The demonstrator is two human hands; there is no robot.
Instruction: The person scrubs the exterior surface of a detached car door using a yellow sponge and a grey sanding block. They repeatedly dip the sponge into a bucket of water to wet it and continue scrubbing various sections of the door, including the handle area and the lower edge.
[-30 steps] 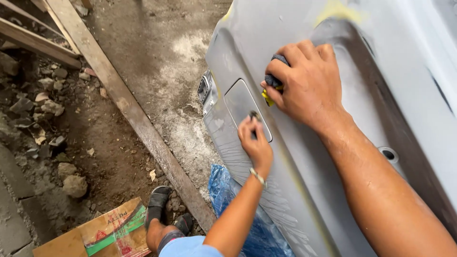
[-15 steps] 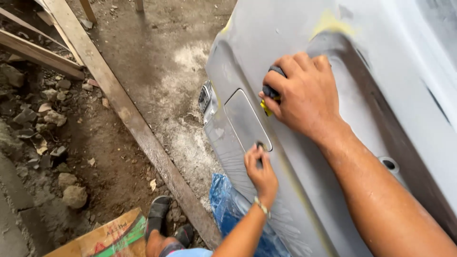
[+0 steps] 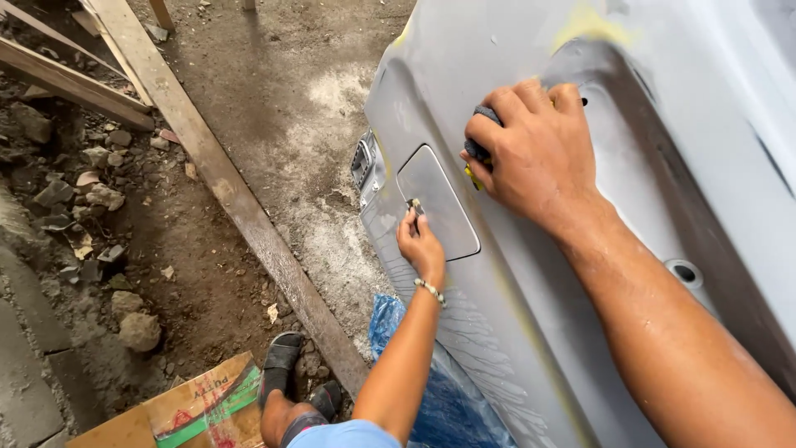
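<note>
Plainly, the grey primed car body panel (image 3: 531, 274) fills the right of the view, dull and matte, with yellowish filler patches near its far edge and a rounded fuel flap (image 3: 438, 203) set in its left part. The right hand (image 3: 531, 153) lies pressed on the panel just right of the flap, fingers curled over a dark sanding pad (image 3: 481, 137), probably to keep it flat against the surface. The left hand (image 3: 421, 245), with a beaded bracelet, pinches a small scrap of abrasive (image 3: 414, 206) at the flap's near-left edge. Blue plastic sheet (image 3: 439, 390) hangs below; a wooden plank (image 3: 224, 178) crosses the dirt floor, and a cardboard box (image 3: 191, 406) sits nearest.
</note>
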